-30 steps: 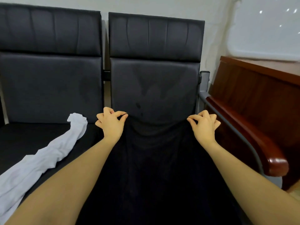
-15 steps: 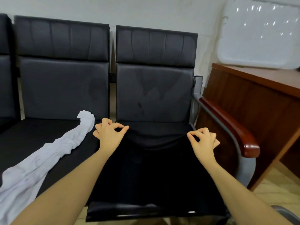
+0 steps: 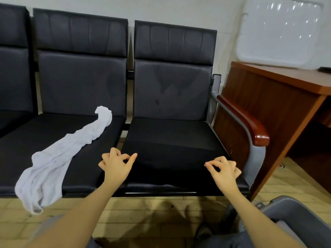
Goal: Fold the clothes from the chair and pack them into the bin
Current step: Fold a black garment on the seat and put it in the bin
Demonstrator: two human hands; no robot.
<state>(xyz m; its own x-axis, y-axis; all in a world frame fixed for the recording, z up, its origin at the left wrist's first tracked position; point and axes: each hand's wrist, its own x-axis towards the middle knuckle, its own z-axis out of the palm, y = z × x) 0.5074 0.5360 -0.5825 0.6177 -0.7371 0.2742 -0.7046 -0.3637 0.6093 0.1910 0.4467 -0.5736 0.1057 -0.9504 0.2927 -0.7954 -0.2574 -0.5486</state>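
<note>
A black garment [image 3: 172, 158] lies flat on the right seat of a row of black chairs [image 3: 172, 86], hard to tell apart from the black cushion. My left hand [image 3: 116, 163] pinches its left edge between thumb and forefinger. My right hand [image 3: 223, 169] pinches its right edge the same way, near the seat's front. A crumpled white garment [image 3: 62, 154] stretches across the middle seat and hangs over its front edge. The rim of a grey bin [image 3: 295, 210] shows at the lower right.
A wood-capped armrest [image 3: 250, 122] on a grey metal frame bounds the right seat. A brown wooden desk [image 3: 277, 97] stands just beyond it. Tiled floor [image 3: 143, 212] lies in front of the chairs.
Both hands have drawn the black garment's pinched edge from the seat back toward the front of the seat. The view has pulled back, and the bin has come into sight.
</note>
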